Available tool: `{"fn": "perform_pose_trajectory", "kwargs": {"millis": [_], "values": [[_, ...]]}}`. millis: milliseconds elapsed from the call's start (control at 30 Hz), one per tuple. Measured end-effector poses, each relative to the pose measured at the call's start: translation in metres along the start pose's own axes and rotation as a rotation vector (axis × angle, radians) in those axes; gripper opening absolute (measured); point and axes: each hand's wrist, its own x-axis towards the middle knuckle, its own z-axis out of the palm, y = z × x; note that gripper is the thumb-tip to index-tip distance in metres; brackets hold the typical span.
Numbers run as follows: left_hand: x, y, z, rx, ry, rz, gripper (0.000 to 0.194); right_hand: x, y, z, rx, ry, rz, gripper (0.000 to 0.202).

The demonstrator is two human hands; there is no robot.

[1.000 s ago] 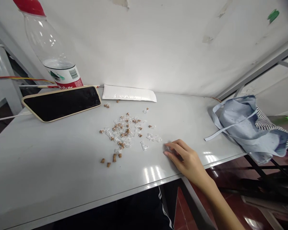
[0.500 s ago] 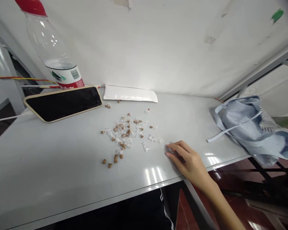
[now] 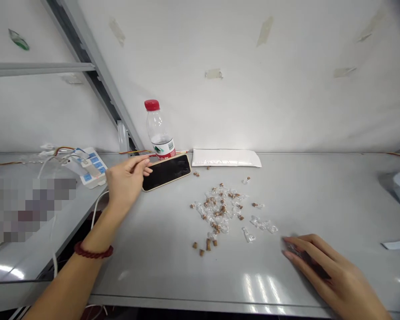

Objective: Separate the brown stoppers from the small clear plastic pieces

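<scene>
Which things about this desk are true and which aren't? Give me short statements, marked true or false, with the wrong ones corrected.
1. A braided bracelet circles the wrist of the left hand. True.
2. The right hand is to the right of the tiny clear bottles. True.
3. The smartphone has a brightly lit screen. False: it is dark.
4. The plastic water bottle has a blue cap. False: the cap is red.
5. Some loose brown corks lie on the gray tabletop. True.
</scene>
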Motion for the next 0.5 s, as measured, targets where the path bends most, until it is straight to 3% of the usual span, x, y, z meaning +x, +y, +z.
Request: {"fn": "perform_pose_trajectory", "kwargs": {"millis": [67, 133, 267, 367, 500], "values": [[0.002, -0.012, 0.004, 0.230, -0.084, 0.248, 0.030, 0.001, 0.004, -0.001, -0.023, 0.002, -0.044, 0.024], [0.004, -0.018, 0.006, 0.432, -0.198, 0.344, 0.038, 0.002, 0.006, -0.003, -0.043, 0.007, -0.072, 0.025], [0.004, -0.022, 0.006, 0.624, -0.314, 0.275, 0.042, 0.003, 0.003, -0.003, -0.063, 0.027, -0.090, 0.026], [0.004, -0.026, 0.007, 0.603, -0.325, 0.257, 0.042, 0.004, 0.002, -0.002, -0.056, 0.062, -0.066, 0.026], [0.004, -0.030, 0.008, 0.572, -0.322, 0.265, 0.040, 0.003, 0.006, 0.000, -0.038, -0.002, -0.082, 0.025]]}}
